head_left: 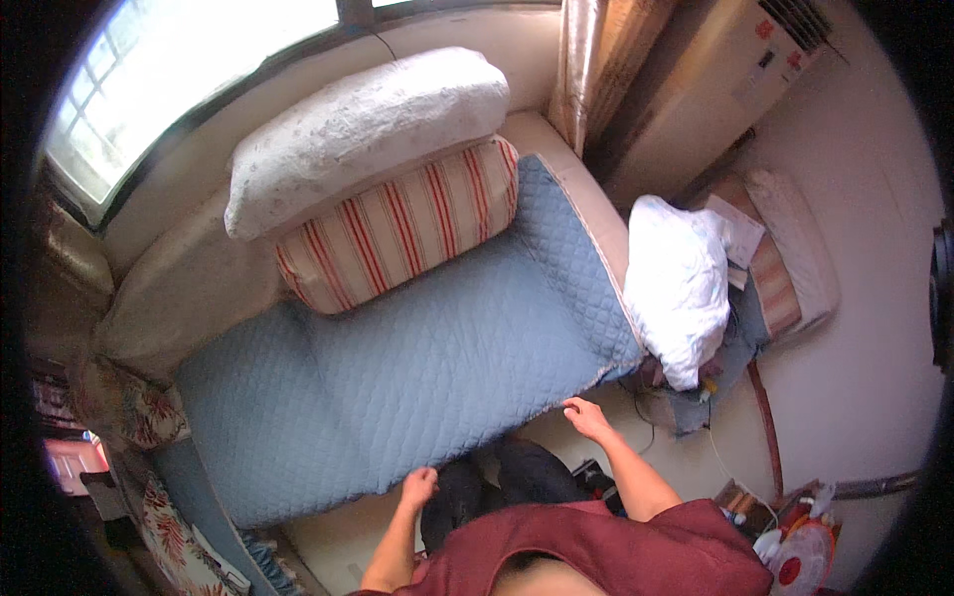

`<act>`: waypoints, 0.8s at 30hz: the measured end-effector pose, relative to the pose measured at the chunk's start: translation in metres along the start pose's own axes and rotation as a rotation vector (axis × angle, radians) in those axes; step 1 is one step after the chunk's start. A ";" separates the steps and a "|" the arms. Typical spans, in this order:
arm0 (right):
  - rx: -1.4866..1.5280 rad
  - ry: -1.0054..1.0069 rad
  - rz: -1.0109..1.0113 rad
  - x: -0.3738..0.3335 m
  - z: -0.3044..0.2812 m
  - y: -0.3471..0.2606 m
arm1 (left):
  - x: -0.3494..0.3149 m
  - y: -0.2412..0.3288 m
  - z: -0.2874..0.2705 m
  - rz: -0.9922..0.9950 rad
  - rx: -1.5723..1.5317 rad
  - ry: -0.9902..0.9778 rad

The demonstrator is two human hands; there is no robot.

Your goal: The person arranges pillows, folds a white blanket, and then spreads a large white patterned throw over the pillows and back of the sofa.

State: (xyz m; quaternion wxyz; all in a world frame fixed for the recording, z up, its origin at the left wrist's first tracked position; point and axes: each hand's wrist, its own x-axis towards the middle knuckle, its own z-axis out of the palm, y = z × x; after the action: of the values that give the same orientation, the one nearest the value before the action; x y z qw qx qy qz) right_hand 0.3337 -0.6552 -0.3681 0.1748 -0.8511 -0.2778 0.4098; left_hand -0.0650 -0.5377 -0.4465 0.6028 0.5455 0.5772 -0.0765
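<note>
Left hand [421, 487] low down, right at the front edge of a big blue cover [427, 368]. Fingers curled in, like a loose fist. Can't tell from here: pinching the edge or just resting against it. Right hand [588, 419] farther over to the right, by the same front edge, close to the cover's right corner. Thumb and pointing finger near each other, with the other fingers bent. Can't tell here either: pinching or only touching.

Bare arms, reaching out from a dark red top [596, 546]. Dark pants [537, 472] between the arms, close to the front of the sofa [581, 184].

Blue cover spread wide over the sofa seat, with tiny stitched shapes all over. Mostly flat, with small wrinkles, and going up the right side of the sofa.

At the back of the seat, a fat cushion [397, 228] with red and cream stripes, tipped on its side. Just behind and higher up, a long, puffy white pillow [368, 134].

To the right of the sofa, a bunched-up white cloth [679, 288]. Next to that, some papers [733, 238], then another striped cushion [773, 283] and a pale pillow [800, 248] near the wall [865, 298].

Farther back, a bright window [219, 50], a shiny curtain [578, 70] and a tall, pale machine [701, 99]. Down at the left, cloth with red leaves [179, 541].
</note>
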 end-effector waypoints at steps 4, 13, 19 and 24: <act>0.071 -0.040 0.043 -0.062 0.047 0.043 | 0.020 -0.039 -0.045 -0.034 -0.156 0.166; 0.034 -0.170 0.402 -0.165 0.122 0.111 | -0.012 -0.044 -0.099 -0.112 0.343 0.026; 0.191 -0.050 0.315 -0.146 0.150 0.115 | 0.039 -0.035 -0.081 -0.116 0.114 -0.053; 0.328 0.010 0.237 -0.139 0.119 0.031 | 0.056 0.013 -0.066 0.066 0.067 -0.081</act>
State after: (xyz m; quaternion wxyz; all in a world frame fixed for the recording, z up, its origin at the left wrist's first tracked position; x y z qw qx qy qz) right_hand 0.1786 -0.7566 -0.3730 0.2629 -0.8401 -0.1041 0.4630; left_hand -0.0781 -0.4532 -0.4659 0.6091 0.5808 0.5311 -0.0978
